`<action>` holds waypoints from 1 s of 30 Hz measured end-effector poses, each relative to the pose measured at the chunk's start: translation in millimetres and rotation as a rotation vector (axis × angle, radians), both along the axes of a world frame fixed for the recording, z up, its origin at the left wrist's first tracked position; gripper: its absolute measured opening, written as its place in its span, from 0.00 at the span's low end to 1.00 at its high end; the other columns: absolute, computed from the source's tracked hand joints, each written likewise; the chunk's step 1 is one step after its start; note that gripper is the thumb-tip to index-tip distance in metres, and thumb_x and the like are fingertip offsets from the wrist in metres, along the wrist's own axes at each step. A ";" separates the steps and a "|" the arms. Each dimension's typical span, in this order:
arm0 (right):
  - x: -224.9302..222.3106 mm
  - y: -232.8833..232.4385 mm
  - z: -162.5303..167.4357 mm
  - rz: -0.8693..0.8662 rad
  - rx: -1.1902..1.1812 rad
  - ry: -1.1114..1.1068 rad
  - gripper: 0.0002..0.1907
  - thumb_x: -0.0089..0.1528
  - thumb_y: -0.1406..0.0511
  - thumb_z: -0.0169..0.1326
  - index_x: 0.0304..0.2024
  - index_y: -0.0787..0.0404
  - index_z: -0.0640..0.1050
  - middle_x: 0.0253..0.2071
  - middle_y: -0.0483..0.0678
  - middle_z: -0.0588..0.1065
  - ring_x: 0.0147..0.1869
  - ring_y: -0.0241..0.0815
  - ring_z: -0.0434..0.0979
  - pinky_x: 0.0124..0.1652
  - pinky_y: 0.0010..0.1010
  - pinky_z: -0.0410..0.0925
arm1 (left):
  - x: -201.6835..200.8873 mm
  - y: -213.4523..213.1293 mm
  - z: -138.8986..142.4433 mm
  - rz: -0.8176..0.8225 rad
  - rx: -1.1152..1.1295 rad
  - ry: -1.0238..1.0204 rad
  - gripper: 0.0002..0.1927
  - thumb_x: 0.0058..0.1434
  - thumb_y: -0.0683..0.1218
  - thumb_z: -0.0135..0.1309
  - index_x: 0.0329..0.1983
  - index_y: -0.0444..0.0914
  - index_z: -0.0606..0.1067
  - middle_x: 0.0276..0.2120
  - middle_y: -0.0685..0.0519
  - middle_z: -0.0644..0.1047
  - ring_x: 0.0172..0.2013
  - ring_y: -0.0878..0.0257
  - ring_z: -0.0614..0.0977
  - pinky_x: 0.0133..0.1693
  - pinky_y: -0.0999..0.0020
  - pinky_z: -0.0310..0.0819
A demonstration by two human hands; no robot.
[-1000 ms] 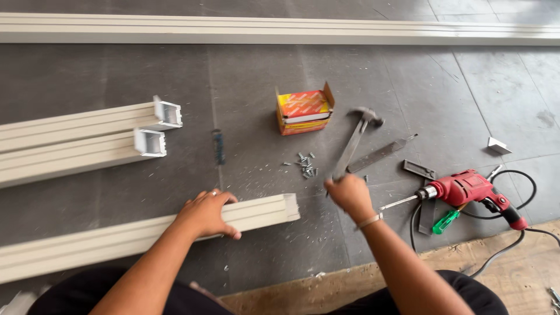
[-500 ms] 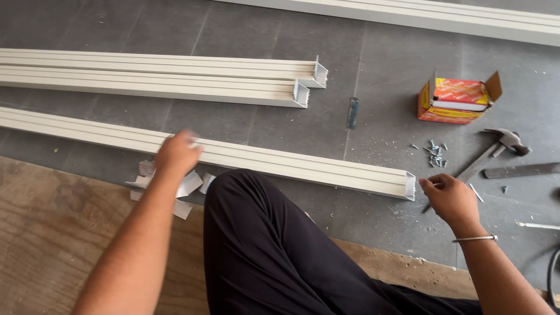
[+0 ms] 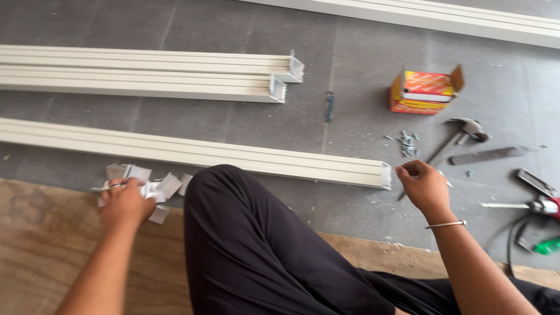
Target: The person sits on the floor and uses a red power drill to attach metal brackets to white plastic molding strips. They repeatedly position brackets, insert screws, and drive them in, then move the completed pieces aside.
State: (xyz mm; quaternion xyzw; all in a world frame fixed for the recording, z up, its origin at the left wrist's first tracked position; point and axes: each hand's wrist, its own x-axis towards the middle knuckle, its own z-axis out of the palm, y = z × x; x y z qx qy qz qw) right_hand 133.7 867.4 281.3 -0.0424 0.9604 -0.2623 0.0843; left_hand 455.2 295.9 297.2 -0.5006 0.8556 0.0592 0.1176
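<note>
left hand [image 3: 123, 201] grips white brackets [image 3: 160, 188]; right hand [image 3: 424, 185] pinched shut beside long channel [image 3: 233, 156].

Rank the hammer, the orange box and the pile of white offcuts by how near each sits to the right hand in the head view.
From the right hand:
1. Hammer, just beyond it, up and to the right; its handle runs down beside the hand.
2. Orange box, farther up the grey floor.
3. Pile of white offcuts, far across on the left, under the left hand.
</note>
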 end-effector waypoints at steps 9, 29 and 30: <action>10.4 41.2 6.4 -0.166 -0.201 -0.101 0.15 0.63 0.58 0.59 0.46 0.61 0.82 0.37 0.48 0.83 0.31 0.38 0.82 0.30 0.32 0.74 | 0.7 49.8 47.2 -0.260 0.039 0.414 0.09 0.77 0.45 0.48 0.45 0.43 0.80 0.42 0.51 0.83 0.43 0.53 0.83 0.46 0.52 0.77; 55.2 50.9 26.2 0.056 -0.695 -0.430 0.19 0.60 0.65 0.61 0.54 0.62 0.80 0.43 0.49 0.82 0.41 0.36 0.83 0.40 0.29 0.79 | -239.6 399.7 -39.7 -0.504 1.341 0.410 0.13 0.57 0.51 0.65 0.41 0.39 0.84 0.30 0.57 0.83 0.29 0.71 0.81 0.29 0.73 0.78; 53.3 45.8 24.5 0.083 -0.676 -0.434 0.18 0.60 0.65 0.61 0.53 0.62 0.81 0.42 0.49 0.82 0.41 0.36 0.83 0.40 0.29 0.79 | -238.5 397.4 -40.9 -0.503 1.311 0.415 0.13 0.57 0.51 0.66 0.40 0.39 0.84 0.29 0.57 0.82 0.28 0.70 0.81 0.29 0.73 0.78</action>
